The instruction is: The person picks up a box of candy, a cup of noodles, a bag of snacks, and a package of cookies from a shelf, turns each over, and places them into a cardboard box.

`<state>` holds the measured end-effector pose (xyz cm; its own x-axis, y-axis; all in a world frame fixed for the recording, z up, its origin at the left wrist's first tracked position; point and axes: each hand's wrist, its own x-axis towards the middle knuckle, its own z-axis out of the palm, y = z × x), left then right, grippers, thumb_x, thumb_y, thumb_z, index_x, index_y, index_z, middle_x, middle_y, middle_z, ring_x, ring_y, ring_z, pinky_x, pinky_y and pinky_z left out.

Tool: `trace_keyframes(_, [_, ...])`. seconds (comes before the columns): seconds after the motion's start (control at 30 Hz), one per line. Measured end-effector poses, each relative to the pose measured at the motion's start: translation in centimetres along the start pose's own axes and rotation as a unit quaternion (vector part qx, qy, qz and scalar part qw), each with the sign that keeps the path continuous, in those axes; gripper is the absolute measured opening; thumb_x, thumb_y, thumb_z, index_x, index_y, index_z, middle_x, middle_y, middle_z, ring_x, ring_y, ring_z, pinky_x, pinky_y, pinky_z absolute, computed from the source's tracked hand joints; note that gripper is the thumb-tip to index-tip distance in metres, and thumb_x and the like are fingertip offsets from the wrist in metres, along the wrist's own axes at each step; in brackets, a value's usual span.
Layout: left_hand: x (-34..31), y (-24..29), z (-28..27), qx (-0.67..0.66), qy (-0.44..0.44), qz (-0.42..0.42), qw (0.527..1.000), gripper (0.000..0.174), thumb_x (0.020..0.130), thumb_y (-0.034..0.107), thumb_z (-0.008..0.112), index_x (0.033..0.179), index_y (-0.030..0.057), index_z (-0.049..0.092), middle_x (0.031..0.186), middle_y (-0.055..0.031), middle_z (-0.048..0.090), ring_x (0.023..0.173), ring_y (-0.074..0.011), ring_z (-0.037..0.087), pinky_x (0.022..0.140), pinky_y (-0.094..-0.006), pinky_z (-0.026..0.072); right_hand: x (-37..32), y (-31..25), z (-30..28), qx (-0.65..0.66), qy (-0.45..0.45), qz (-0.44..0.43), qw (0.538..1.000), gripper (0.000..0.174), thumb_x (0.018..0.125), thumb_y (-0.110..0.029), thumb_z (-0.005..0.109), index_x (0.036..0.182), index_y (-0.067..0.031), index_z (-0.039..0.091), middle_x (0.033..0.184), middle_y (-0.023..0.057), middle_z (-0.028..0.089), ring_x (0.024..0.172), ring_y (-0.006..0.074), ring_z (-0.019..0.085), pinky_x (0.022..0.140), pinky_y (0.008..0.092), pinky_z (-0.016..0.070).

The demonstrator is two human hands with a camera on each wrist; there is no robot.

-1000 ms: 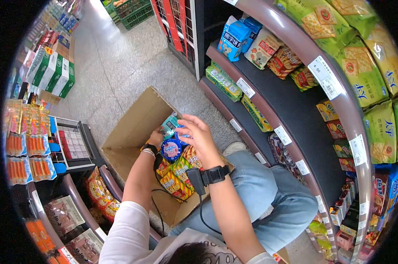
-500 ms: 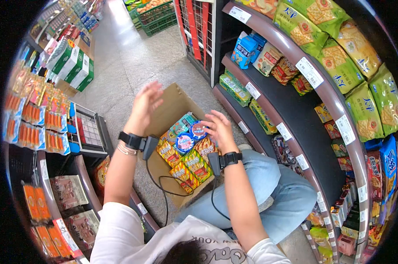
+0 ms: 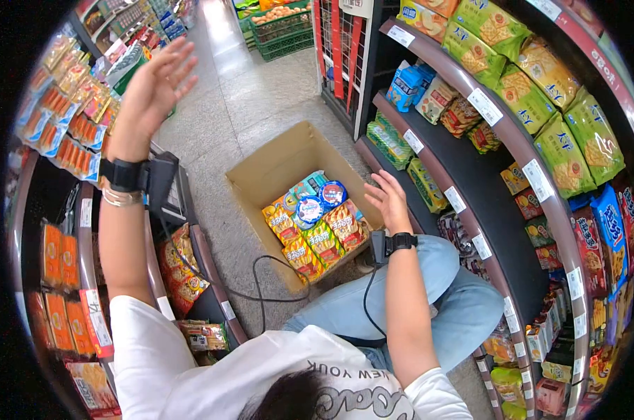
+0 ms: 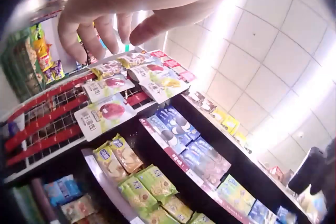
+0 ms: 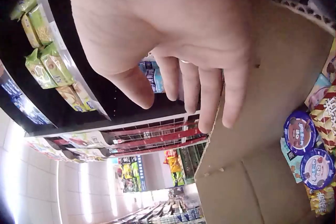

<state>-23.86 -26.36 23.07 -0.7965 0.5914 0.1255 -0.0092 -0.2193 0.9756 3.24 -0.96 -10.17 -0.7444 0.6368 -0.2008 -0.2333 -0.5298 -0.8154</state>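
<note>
An open cardboard box [image 3: 250, 203] stands on the floor, holding several snack packs [image 3: 324, 241] in yellow, green and red. Two round blue-rimmed tubs [image 3: 308, 210] lie on top beside a teal pack [image 3: 308, 186]. My left hand [image 3: 152, 87] is raised high at the left, away from the box, its fingers spread and holding nothing. In the left wrist view that hand [image 4: 142, 8] shows relaxed fingers. My right hand [image 3: 389, 201] hovers by the box's right edge, fingers loosely extended. The right wrist view shows this hand [image 5: 173, 40] empty, with the box wall behind its fingers.
Curved shelves with green cracker bags [image 3: 558, 150] rise on the right. Hanging sausage packs [image 3: 68, 136] and lower shelves stand at the left. A black cable [image 3: 261, 280] loops from the wrist cameras near the box. Green crates [image 3: 282, 35] stand farther along the aisle.
My left hand has come out of the box and swung up and left. The right hand has moved from over the box to its right edge. The head view has shifted.
</note>
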Motion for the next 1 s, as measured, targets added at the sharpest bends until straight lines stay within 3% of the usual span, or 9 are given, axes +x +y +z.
trace_keyframes(0.13, [-1.2, 3.9, -1.8, 0.03, 0.024, 0.043, 0.998, 0.043, 0.09, 0.014, 0.05, 0.132, 0.0069, 0.043, 0.132, -0.006, 0.048, 0.117, -0.0182, 0.046, 0.097, -0.034, 0.0382, -1.2, 0.2, -0.3, -0.039, -0.001, 0.0, 0.999, 0.045, 0.09, -0.023, 0.055, 0.13, -0.0061, 0.043, 0.129, 0.0113, 0.049, 0.109, 0.023, 0.055, 0.086, 0.0364, 0.0463])
trace_keyframes(0.43, [-3.6, 5.9, -5.6, -0.01, 0.043, 0.017, 0.999, 0.044, 0.089, 0.015, 0.053, 0.131, 0.0077, 0.045, 0.13, -0.0053, 0.05, 0.116, -0.0169, 0.047, 0.096, -0.0339, 0.0387, -3.2, -0.8, -0.8, -0.042, 0.013, -0.027, 0.999, 0.046, 0.091, -0.023, 0.053, 0.131, -0.0026, 0.041, 0.132, 0.0137, 0.045, 0.112, 0.027, 0.053, 0.088, 0.0384, 0.0453])
trace_keyframes(0.53, [-3.9, 5.9, -6.5, 0.037, 0.038, 0.034, 0.998, 0.047, 0.087, 0.021, 0.056, 0.131, 0.0087, 0.045, 0.129, -0.0044, 0.051, 0.114, -0.0155, 0.048, 0.094, -0.0321, 0.0389, -3.2, -0.7, -1.0, -0.026, 0.024, -0.037, 0.999, 0.044, 0.091, -0.02, 0.053, 0.13, -0.0036, 0.042, 0.13, 0.0126, 0.047, 0.109, 0.0233, 0.054, 0.088, 0.0367, 0.047])
trace_keyframes(0.6, [-3.3, 2.7, -7.6, 0.093, 0.036, 0.025, 0.995, 0.047, 0.087, 0.026, 0.056, 0.13, 0.0091, 0.047, 0.126, -0.0036, 0.053, 0.112, -0.0147, 0.05, 0.092, -0.0311, 0.0398, -3.0, -0.4, -1.1, 0.004, 0.039, -0.056, 0.998, 0.043, 0.09, -0.017, 0.055, 0.129, -0.0019, 0.043, 0.129, 0.0136, 0.048, 0.108, 0.0232, 0.055, 0.088, 0.0361, 0.0471])
trace_keyframes(0.7, [-5.8, -7.2, -8.1, 0.181, 0.006, -0.089, 0.979, 0.044, 0.088, 0.036, 0.053, 0.125, 0.0116, 0.051, 0.114, 0.0003, 0.056, 0.098, -0.0152, 0.052, 0.08, -0.0363, 0.0431, -2.2, 0.3, -1.7, 0.026, 0.071, -0.107, 0.991, 0.041, 0.087, -0.011, 0.058, 0.125, 0.0006, 0.046, 0.127, 0.0147, 0.049, 0.107, 0.0232, 0.055, 0.088, 0.0352, 0.0471])
trace_keyframes(0.73, [-7.5, -10.3, -7.4, 0.166, 0.026, -0.143, 0.975, 0.045, 0.088, 0.036, 0.048, 0.125, 0.0106, 0.048, 0.123, -0.005, 0.051, 0.114, -0.0222, 0.046, 0.093, -0.0424, 0.0378, -2.1, 0.3, -1.9, 0.03, 0.085, -0.129, 0.988, 0.041, 0.087, -0.01, 0.06, 0.124, 0.0014, 0.047, 0.126, 0.0151, 0.05, 0.106, 0.0233, 0.056, 0.088, 0.0349, 0.0471])
trace_keyframes(0.77, [-8.6, -13.3, -7.0, 0.22, 0.052, -0.178, 0.958, 0.05, 0.086, 0.036, 0.05, 0.129, 0.0105, 0.045, 0.127, -0.0056, 0.049, 0.116, -0.0238, 0.046, 0.094, -0.0435, 0.0367, -2.2, 0.1, -1.9, 0.019, 0.122, -0.134, 0.983, 0.038, 0.085, -0.007, 0.061, 0.12, 0.0029, 0.051, 0.121, 0.0148, 0.053, 0.106, 0.0213, 0.055, 0.09, 0.0323, 0.0463])
trace_keyframes(0.93, [-10.2, -31.0, -9.5, 0.229, 0.245, -0.205, 0.92, 0.08, 0.073, 0.014, 0.065, 0.141, 0.0038, 0.023, 0.137, -0.0188, 0.037, 0.129, -0.0302, 0.033, 0.104, -0.0536, 0.0239, -1.0, 1.3, -4.3, -0.206, 0.161, -0.187, 0.947, 0.034, 0.083, -0.007, 0.063, 0.114, 0.0019, 0.056, 0.117, 0.0151, 0.057, 0.108, 0.0207, 0.056, 0.092, 0.0307, 0.0439])
trace_keyframes(1.0, [-11.3, -29.9, -7.0, 0.151, 0.247, -0.323, 0.901, 0.09, 0.076, 0.019, 0.064, 0.145, 0.006, 0.007, 0.149, -0.0187, 0.014, 0.136, -0.0345, 0.016, 0.1, -0.0656, 0.0199, -0.5, 1.8, -5.3, -0.363, 0.194, -0.149, 0.899, 0.042, 0.079, -0.017, 0.07, 0.116, -0.0049, 0.058, 0.115, 0.0155, 0.059, 0.108, 0.0247, 0.057, 0.095, 0.0303, 0.0423])
